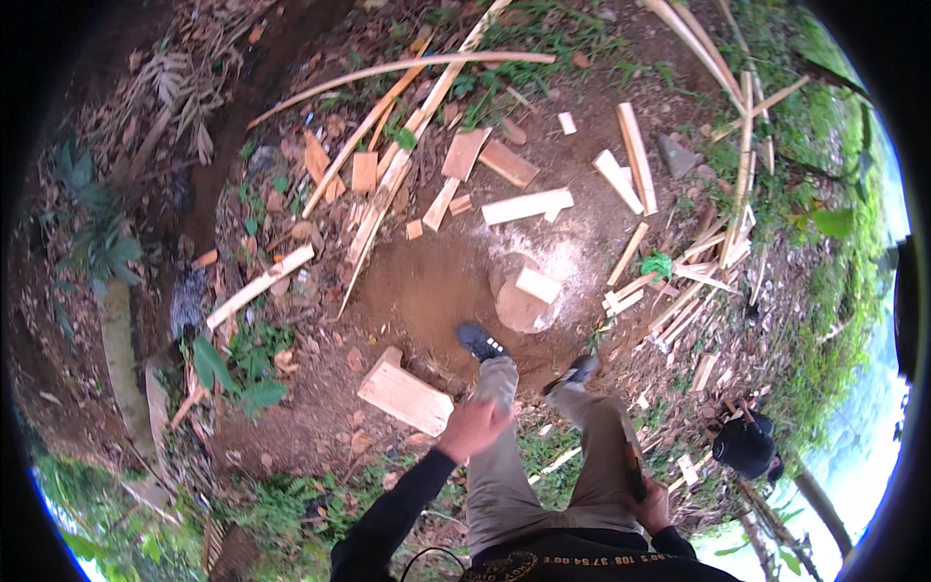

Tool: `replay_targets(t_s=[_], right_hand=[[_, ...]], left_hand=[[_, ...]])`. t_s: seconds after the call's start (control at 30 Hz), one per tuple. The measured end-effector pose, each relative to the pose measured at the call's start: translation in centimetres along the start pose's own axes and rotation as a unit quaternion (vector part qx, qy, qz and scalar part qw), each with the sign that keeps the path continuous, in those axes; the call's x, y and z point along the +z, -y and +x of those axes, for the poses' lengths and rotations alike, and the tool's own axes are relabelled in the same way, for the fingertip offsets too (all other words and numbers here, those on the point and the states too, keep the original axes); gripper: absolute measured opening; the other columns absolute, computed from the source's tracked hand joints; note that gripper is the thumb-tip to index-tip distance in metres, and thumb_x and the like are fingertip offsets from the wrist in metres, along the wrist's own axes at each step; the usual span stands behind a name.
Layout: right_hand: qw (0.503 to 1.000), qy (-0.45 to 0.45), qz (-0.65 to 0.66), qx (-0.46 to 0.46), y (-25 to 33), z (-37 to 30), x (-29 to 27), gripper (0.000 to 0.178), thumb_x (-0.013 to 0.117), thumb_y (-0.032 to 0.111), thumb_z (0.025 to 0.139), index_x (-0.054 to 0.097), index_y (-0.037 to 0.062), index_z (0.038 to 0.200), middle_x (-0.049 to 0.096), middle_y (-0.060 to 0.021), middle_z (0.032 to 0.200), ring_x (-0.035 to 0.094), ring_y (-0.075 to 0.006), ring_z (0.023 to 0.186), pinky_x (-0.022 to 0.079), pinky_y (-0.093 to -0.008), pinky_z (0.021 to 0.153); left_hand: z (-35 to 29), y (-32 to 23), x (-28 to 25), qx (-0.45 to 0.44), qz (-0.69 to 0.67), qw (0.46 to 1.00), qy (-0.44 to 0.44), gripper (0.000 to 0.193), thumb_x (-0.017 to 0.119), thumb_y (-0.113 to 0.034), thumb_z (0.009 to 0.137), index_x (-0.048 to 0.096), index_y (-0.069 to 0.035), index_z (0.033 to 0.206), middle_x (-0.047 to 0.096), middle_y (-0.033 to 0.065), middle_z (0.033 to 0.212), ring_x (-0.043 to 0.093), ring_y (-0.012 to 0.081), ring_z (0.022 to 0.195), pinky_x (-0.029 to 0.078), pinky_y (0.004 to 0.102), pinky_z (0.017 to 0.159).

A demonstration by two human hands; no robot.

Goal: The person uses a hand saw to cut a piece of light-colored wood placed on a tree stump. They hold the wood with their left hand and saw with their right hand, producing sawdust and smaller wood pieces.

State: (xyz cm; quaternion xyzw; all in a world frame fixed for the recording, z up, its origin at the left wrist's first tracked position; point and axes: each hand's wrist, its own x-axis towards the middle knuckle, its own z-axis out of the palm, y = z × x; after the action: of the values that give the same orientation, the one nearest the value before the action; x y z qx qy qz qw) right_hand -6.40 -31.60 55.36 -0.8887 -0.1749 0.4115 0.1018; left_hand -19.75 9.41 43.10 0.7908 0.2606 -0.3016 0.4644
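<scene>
My left hand (473,430) hangs over my left thigh, its fingers loosely stretched and slightly blurred, with nothing visible in it. Beside my right thigh, my right hand (655,506) is closed around a long, dark, narrow tool like a machete (635,470); much of it blends with the trouser leg. Ahead of my feet stands a round chopping stump (517,308). A short pale wood block (537,285) lies on its top, apart from both hands. Left of my left foot, a thick wooden slab (402,393) lies on the soil, nearest to my left hand.
Pale chips (558,242) surround the stump's far side. Cut boards (527,207) and long strips (402,160) lie scattered beyond it. A pile of split sticks (693,291) lies to the right. Another person (747,444) in dark clothes is at the lower right. A tree trunk (121,369) stands left.
</scene>
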Motion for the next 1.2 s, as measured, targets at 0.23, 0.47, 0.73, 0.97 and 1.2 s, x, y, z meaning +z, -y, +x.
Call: replay_targets(t_s=[0.23, 0.47, 0.73, 0.97, 1.2], right_hand=[[0.999, -0.013, -0.027, 0.021, 2.7, -2.0, 8.1, 0.026, 0.077, 0.024, 0.069, 0.061, 0.0067, 0.081, 0.063, -0.0156, 0.072, 0.064, -0.0407, 0.07, 0.051, -0.0488, 0.064], [0.993, -0.031, 0.083, 0.072, 3.7, -10.5, 11.2, 0.031, 0.074, 0.03, 0.072, 0.065, 0.0072, 0.091, 0.061, -0.0175, 0.061, 0.064, -0.0378, 0.057, 0.051, -0.0475, 0.056], [0.966, -0.199, 0.137, 0.096, 2.4, -6.6, 12.9, 0.008, 0.069, 0.013, 0.078, 0.067, 0.0065, 0.083, 0.055, -0.0108, 0.056, 0.058, -0.0273, 0.048, 0.044, -0.039, 0.047], [0.947, -0.305, 0.077, 0.065, -11.4, 19.5, 19.8, 0.013, 0.068, 0.009, 0.083, 0.057, 0.0053, 0.08, 0.048, -0.0095, 0.061, 0.048, -0.0249, 0.052, 0.04, -0.0374, 0.05], [0.86, -0.487, 0.143, 0.051, -12.9, 42.1, 24.4, 0.022, 0.073, 0.02, 0.082, 0.059, 0.0039, 0.083, 0.046, -0.0016, 0.061, 0.044, -0.0113, 0.056, 0.04, -0.0293, 0.055]], left_hand=[[-11.9, 4.9, 5.6, 0.051, 0.013, 0.996, 0.07, 0.042, 0.048, -0.045, 0.098, 0.061, -0.005, 0.09, 0.064, 0.0199, 0.081, 0.064, 0.04, 0.081, 0.051, 0.0504, 0.074], [-15.6, 2.4, -1.4, 0.13, 0.032, 0.974, 0.185, 0.029, 0.055, -0.03, 0.096, 0.058, -0.005, 0.082, 0.061, 0.0179, 0.077, 0.061, 0.0404, 0.076, 0.048, 0.0498, 0.068], [-6.5, 8.3, -5.9, -0.231, -0.234, 0.832, 0.447, 0.026, 0.059, -0.029, 0.096, 0.064, -0.005, 0.086, 0.068, 0.0064, 0.083, 0.066, 0.018, 0.074, 0.051, 0.0325, 0.065], [28.2, 17.1, -5.5, 0.071, 0.006, 0.997, -0.022, 0.025, 0.071, -0.023, 0.09, 0.049, -0.011, 0.087, 0.046, -0.0053, 0.077, 0.043, 0.0058, 0.068, 0.038, 0.0227, 0.063], [41.2, 8.2, 3.8, 0.527, 0.317, 0.787, -0.049, 0.098, 0.086, -0.06, 0.058, 0.05, -0.004, 0.131, 0.05, 0.0127, 0.115, 0.05, 0.0286, 0.105, 0.043, 0.041, 0.092]])
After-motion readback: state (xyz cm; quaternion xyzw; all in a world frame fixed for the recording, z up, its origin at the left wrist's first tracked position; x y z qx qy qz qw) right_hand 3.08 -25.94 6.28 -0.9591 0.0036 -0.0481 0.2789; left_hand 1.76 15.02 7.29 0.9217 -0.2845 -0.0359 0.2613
